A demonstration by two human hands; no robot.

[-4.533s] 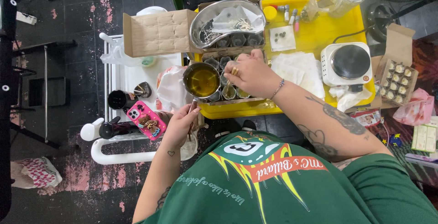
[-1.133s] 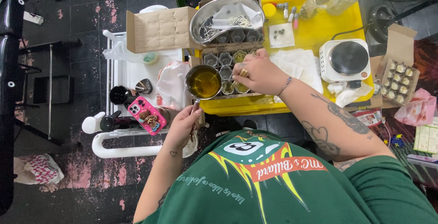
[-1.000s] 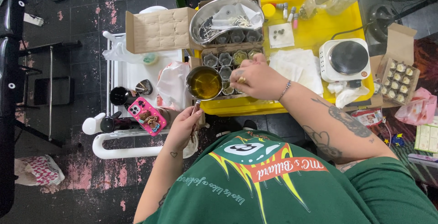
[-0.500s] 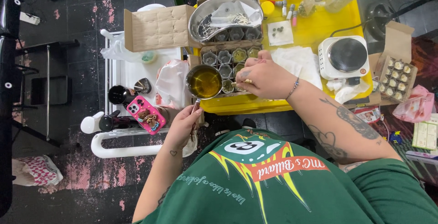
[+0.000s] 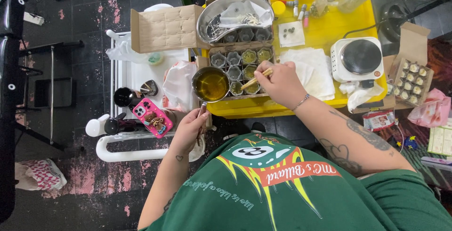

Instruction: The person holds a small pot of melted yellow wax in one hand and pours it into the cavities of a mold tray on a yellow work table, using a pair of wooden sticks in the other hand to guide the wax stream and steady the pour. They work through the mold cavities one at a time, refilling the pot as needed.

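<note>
My left hand grips the handle of a small metal pot holding yellow liquid, kept level at the left edge of a cardboard tray of small glass cups. Some of the cups hold yellowish fill. My right hand holds wooden sticks with their tips down among the front cups of that tray. The tray rests on a yellow table.
A metal kidney dish and open cardboard flap lie behind the tray. White paper towels, a small electric hotplate, a box of small filled cups sit right. A white cart with a pink phone stands left.
My right hand has shifted slightly over the tray and now points the sticks into the front cups. The pot stays held in the same spot.
</note>
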